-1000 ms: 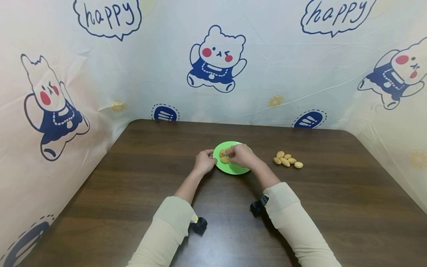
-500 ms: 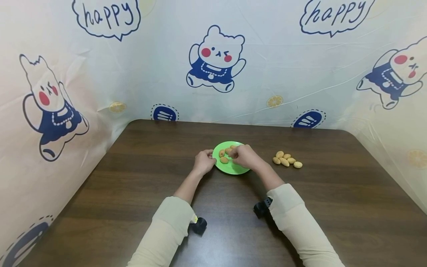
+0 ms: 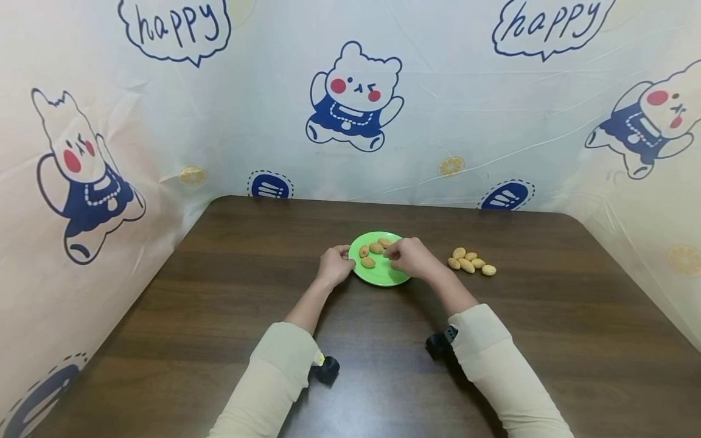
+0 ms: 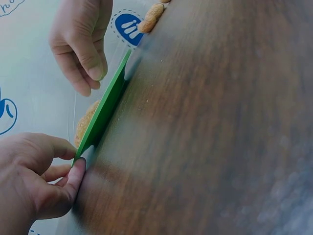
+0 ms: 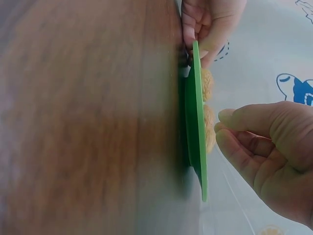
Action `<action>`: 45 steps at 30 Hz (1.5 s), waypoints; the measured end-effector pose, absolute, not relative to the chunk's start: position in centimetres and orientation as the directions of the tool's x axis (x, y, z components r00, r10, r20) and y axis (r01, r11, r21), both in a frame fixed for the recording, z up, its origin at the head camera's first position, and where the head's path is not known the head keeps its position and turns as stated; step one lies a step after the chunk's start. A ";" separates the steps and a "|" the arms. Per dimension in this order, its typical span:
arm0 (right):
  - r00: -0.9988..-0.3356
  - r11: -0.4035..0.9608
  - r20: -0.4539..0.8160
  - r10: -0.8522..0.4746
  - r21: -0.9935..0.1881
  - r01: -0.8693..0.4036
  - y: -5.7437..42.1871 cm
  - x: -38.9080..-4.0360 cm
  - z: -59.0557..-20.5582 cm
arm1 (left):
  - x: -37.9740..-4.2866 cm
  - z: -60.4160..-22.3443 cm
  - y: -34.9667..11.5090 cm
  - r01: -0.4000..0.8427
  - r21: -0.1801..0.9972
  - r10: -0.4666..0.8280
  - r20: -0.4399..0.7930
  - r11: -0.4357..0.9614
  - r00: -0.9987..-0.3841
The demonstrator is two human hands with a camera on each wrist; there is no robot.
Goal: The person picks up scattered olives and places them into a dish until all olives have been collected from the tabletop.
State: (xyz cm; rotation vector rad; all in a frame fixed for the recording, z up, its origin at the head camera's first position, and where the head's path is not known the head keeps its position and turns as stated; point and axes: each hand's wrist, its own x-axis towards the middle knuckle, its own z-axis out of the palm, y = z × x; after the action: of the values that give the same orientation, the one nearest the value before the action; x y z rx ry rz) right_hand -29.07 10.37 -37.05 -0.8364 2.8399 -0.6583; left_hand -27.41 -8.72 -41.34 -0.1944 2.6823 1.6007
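A round green plate [image 3: 383, 278] rests on the table with several unshelled peanuts [image 3: 368, 262] on its left and far parts. At the plate's left rim is my left hand [image 3: 335, 266]. In the left wrist view, its thumb and fingers pinch the edge of that plate, the thumb low against the table side. My right hand [image 3: 413, 258] hovers over the right side of the plate. The right wrist view shows its thumb and index fingertips slightly apart, holding nothing, facing the peanuts [image 5: 209, 128] on the plate.
To the right of the plate, several more peanuts [image 3: 466, 265] lie in a loose cluster on the dark wooden table [image 3: 219, 292]. A printed cloth backdrop [image 3: 449, 115] stands behind and along both sides.
My right hand has drawn back to the right over the plate, leaving peanuts that it covered in view. The left hand stays at the rim.
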 end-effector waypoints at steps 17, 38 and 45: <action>-0.868 0.772 0.040 -0.494 -0.439 -0.460 13.0 -28.6 -36.7 | -27.5 -41.4 -8.7 -0.115 0.869 -0.099 -0.077 0.482 -0.992; -0.893 0.790 0.035 -0.450 -0.451 -0.415 16.1 -28.6 -36.7 | -27.5 -41.5 -8.6 -0.127 0.873 -0.108 -0.086 0.471 -0.990; -0.896 0.785 0.066 -0.440 -0.455 -0.419 17.5 -28.5 -36.9 | -27.5 -41.5 -8.7 -0.125 0.873 -0.104 -0.086 0.472 -0.991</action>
State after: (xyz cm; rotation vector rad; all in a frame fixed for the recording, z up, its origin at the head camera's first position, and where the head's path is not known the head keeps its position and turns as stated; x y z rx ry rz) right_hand -28.52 17.46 -36.92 -0.7048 2.9269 -0.7304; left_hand -27.51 -8.69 -41.48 -0.2086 2.6771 1.5903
